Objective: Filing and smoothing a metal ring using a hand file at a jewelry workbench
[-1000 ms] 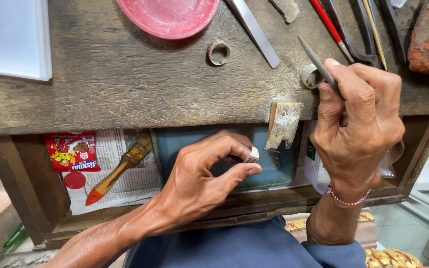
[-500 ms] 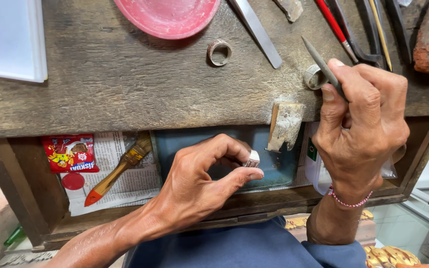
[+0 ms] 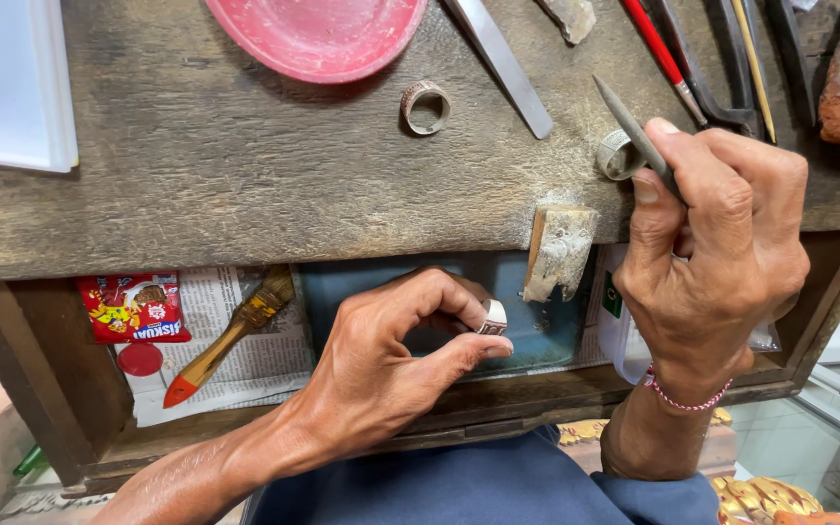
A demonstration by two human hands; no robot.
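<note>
Red rectangular snack packet (image 3: 131, 306) lies in the drawer, lower left. Left hand (image 3: 381, 374) pinches a silver ring (image 3: 493, 317) below the desk (image 3: 216, 185) edge. Right hand (image 3: 717, 253) clasps a slim file (image 3: 629, 126).

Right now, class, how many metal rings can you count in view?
3: one silver ring pinched in the left hand, one loose ring below the pink dish, one beside the right hand.

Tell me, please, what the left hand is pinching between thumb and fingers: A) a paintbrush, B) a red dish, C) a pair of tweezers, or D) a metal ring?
D: the left hand grips a metal ring between thumb and forefinger, held below the bench edge, while the right hand holds a slim file.
</note>
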